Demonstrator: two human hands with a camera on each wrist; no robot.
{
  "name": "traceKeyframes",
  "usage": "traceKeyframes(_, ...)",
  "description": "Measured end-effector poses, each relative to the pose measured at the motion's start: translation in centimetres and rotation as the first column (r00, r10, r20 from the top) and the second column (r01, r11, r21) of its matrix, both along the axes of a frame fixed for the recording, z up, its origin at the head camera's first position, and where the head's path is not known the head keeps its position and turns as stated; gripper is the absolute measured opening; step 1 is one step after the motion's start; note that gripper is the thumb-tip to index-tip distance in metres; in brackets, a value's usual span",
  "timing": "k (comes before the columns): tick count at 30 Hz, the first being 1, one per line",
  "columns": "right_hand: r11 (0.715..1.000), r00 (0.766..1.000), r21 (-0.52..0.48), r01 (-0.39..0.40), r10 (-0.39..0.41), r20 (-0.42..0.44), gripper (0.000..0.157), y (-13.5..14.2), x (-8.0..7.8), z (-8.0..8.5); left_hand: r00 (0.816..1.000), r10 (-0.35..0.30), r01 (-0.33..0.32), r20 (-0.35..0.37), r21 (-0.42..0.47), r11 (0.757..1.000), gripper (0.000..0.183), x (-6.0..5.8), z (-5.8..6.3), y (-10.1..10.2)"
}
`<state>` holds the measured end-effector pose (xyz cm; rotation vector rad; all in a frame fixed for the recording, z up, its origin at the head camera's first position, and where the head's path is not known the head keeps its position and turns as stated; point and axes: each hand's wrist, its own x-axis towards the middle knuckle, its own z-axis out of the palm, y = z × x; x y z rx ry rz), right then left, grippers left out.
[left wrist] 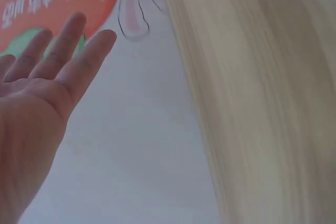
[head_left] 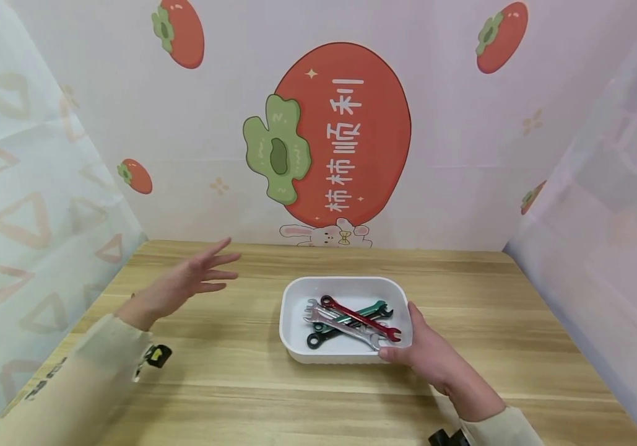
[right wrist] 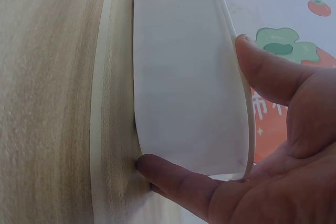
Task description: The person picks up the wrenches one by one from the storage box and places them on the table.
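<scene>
A white plastic box point(head_left: 307, 354) with rounded corners stands at mid-table in the head view. Combination wrenches lie crossed inside: a red wrench point(head_left: 359, 318), a green wrench point(head_left: 346, 318), a black wrench point(head_left: 326, 337) and silver ones, among them a silver wrench point(head_left: 346, 329) in front. My right hand point(head_left: 435, 353) grips the box at its right end, thumb at the rim. In the right wrist view, a finger point(right wrist: 178, 179) reaches the lower edge of the box wall point(right wrist: 184, 77). Left of the box, my left hand point(head_left: 190, 279) hovers with fingers spread, holding nothing.
The wooden table point(head_left: 229, 396) runs back to a printed cloth point(head_left: 446, 186) with persimmon drawings. Pale cloth sides rise at left point(head_left: 34, 186) and right point(head_left: 613, 260). A small black device point(head_left: 158, 356) sits on the left cuff, another point(head_left: 449, 437) by the right cuff.
</scene>
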<state>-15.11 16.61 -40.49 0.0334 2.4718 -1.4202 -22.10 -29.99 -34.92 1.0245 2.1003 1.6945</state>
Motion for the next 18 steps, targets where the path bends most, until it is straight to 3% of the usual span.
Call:
traceKeyframes(5, 1.000, 1.000, 0.006, -0.015, 0.015, -0.013, 0.128, -0.1, 0.0, 0.1, 0.997, -0.063, 0.064, 0.043, -0.010, 0.998, 0.068, -0.8, 0.5, 5.0)
traceKeyframes(10, 1.000, 1.000, 0.011, -0.006, 0.006, -0.001, 0.128, 0.0, 0.0, 0.1, 0.993, -0.088, 0.097, 0.081, -0.118, 0.988, 0.088, -1.2, 1.0, 9.7)
traceKeyframes(18, 1.000, 1.000, -0.004, -0.005, 0.005, -0.002, 0.126, 0.0, 0.1, 0.3, 0.985, -0.143, 0.162, 0.092, -0.257, 0.953, 0.093, -1.6, -0.4, 15.8)
